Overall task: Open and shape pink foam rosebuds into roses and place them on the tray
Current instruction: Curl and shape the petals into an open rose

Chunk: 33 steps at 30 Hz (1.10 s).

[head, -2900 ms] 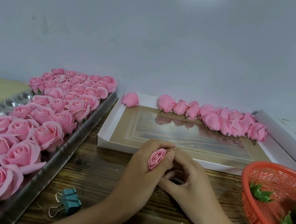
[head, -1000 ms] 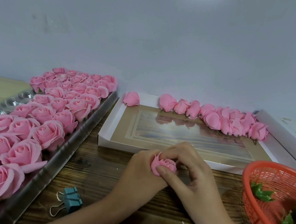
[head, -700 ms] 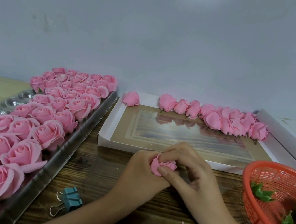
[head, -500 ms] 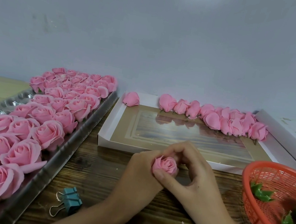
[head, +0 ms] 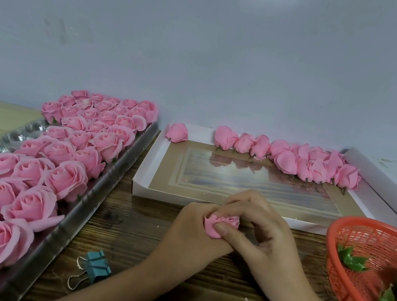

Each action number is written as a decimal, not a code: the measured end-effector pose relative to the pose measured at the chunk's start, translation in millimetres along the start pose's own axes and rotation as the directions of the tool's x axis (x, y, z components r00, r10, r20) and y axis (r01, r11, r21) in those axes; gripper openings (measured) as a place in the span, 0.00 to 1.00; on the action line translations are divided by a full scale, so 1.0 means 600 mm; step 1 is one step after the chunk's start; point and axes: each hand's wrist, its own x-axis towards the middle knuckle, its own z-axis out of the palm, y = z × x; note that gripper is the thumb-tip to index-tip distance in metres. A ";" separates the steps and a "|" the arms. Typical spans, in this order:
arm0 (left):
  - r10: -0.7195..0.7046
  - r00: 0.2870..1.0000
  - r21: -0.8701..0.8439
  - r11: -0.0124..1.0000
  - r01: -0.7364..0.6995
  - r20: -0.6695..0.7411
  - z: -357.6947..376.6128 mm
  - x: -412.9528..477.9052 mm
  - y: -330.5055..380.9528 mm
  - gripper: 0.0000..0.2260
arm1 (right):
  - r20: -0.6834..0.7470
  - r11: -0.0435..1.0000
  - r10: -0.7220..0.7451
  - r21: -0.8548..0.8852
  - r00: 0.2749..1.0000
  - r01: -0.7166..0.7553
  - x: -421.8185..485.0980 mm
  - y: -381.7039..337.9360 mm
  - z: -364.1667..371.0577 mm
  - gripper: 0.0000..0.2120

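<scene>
A pink foam rosebud (head: 217, 224) sits between both hands above the wooden table. My left hand (head: 188, 228) grips it from the left and below. My right hand (head: 258, 226) curls over it, thumb pressing an outer petal at the front, fingers over its top. A silver tray (head: 97, 202) on the left holds several opened pink roses (head: 67, 178). A row of closed rosebuds (head: 291, 159) lies along the back of a shallow white box lid (head: 145, 168), with one bud (head: 177, 132) apart at its left.
An orange mesh basket (head: 346, 255) with green leaf pieces (head: 352, 259) stands at the right. A teal binder clip (head: 95, 267) lies on the table near the tray's edge. A white box (head: 394, 179) lies at the far right. A grey wall rises behind.
The right hand's fingers have closed over the bud's top again and its thumb now presses a petal down; half a second ago the bud's face showed between the hands.
</scene>
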 end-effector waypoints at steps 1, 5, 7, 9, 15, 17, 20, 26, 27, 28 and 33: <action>-0.010 1.000 -0.001 1.000 0.010 -0.005 0.001 0.001 -0.001 0.05 | -0.014 1.000 -0.004 -0.023 1.000 0.004 -0.001 -0.001 0.000 0.04; -0.151 0.988 -0.082 0.985 0.148 -0.021 0.005 0.007 -0.005 0.05 | -0.043 0.993 0.046 -0.111 0.998 -0.051 -0.001 -0.002 0.003 0.10; -0.182 0.983 -0.047 0.982 0.181 -0.025 0.004 0.007 -0.008 0.09 | -0.026 0.993 0.034 -0.113 0.999 -0.036 -0.001 -0.002 0.003 0.08; -0.158 0.987 0.035 0.987 0.159 -0.034 0.002 0.003 -0.008 0.15 | -0.005 0.994 0.000 -0.106 1.000 -0.001 0.000 -0.002 0.003 0.05; -0.043 0.999 0.094 0.995 0.045 -0.026 -0.006 0.002 0.010 0.10 | 0.027 0.999 -0.012 -0.031 1.000 0.013 -0.002 0.001 0.000 0.03; -0.044 0.999 0.061 0.997 0.045 -0.024 -0.008 0.000 0.014 0.15 | 0.029 1.000 -0.015 -0.012 0.999 0.016 -0.001 0.002 0.000 0.03; -0.062 0.998 0.008 0.998 0.062 -0.030 -0.007 -0.001 0.012 0.16 | 0.025 1.000 -0.015 0.005 1.000 0.015 0.001 0.004 -0.001 0.04; -0.058 0.998 -0.033 0.998 0.059 0.026 -0.001 0.000 0.006 0.07 | 0.003 0.999 0.023 0.025 1.000 -0.023 -0.004 0.002 -0.001 0.10; -0.052 0.998 -0.030 0.998 0.052 0.030 -0.001 -0.002 0.007 0.05 | -0.005 0.998 0.044 0.047 0.999 -0.043 -0.005 0.001 0.000 0.10; -0.045 0.999 -0.034 0.998 0.045 0.020 -0.001 -0.003 0.008 0.04 | -0.015 0.995 0.064 0.080 0.998 -0.063 -0.007 0.001 0.001 0.09; 0.017 0.998 0.007 1.000 -0.016 -0.058 -0.003 -0.006 0.014 0.11 | -0.081 0.964 0.174 0.217 0.982 -0.153 -0.006 0.000 0.003 0.07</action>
